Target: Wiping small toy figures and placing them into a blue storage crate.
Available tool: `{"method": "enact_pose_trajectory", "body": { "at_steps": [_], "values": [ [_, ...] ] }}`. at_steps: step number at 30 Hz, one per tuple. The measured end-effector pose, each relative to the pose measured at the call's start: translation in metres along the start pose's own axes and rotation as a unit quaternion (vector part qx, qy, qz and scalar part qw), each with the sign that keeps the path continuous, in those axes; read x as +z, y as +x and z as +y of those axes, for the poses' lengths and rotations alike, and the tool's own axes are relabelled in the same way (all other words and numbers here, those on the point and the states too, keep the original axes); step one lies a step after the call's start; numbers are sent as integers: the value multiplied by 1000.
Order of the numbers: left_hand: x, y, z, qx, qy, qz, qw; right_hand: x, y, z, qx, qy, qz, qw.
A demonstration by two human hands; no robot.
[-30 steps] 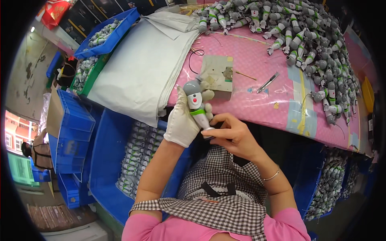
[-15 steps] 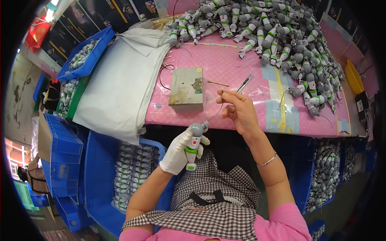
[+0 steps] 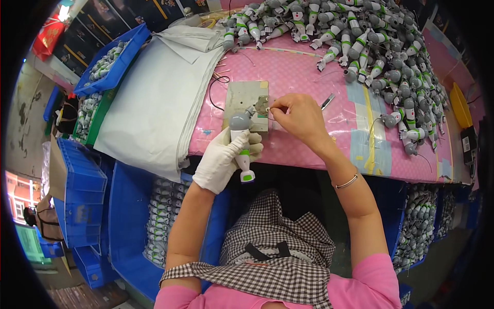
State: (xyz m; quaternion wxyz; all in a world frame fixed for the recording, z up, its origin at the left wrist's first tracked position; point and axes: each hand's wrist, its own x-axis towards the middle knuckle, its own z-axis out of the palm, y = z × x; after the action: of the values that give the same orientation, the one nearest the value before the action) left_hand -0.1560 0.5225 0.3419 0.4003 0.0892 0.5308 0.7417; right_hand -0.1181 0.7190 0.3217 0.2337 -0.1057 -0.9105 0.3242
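Note:
In my gloved left hand (image 3: 216,159) is a small toy figure (image 3: 240,122) with a grey rounded head and a white body with green bands. The fingers wrap its body, and the head is tilted over the front of a metal box (image 3: 235,95). A short grey stub on the head reaches toward the dark fitting (image 3: 262,104) on the box's right side. My bare right hand (image 3: 301,118) is closed in a pinch beside that fitting, on the thin wire from the figure; the wire is barely visible now.
A large heap of similar figures (image 3: 381,46) covers the far right of the pink table (image 3: 303,72). A craft knife (image 3: 328,101) lies beyond my right hand. White sheets (image 3: 149,98) cover the left side. Blue bins (image 3: 128,226) of figures stand below the edge.
Both hands have moved forward to the metal box. My left hand has lifted the figure up to the box's front, and my right hand has moved left to the fitting.

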Motion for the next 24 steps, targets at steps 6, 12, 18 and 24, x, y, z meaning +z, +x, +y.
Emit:
{"method": "enact_pose_trajectory", "body": {
  "at_steps": [6, 12, 18, 24],
  "values": [
    [-4, 10, 2, 3, 11, -22, 1000, -8, 9, -1, 9, 24, -80, 996],
    [-16, 16, -5, 21, -10, -54, 998, -11, 19, -11, 4, -1, -127, 992],
    [-11, 15, -4, 36, -30, -68, 997, -14, 24, -11, 44, 51, -167, 984],
    [-10, 20, -5, 43, -53, -101, 993, -18, 32, -8, 49, 56, -180, 981]
  ]
}}
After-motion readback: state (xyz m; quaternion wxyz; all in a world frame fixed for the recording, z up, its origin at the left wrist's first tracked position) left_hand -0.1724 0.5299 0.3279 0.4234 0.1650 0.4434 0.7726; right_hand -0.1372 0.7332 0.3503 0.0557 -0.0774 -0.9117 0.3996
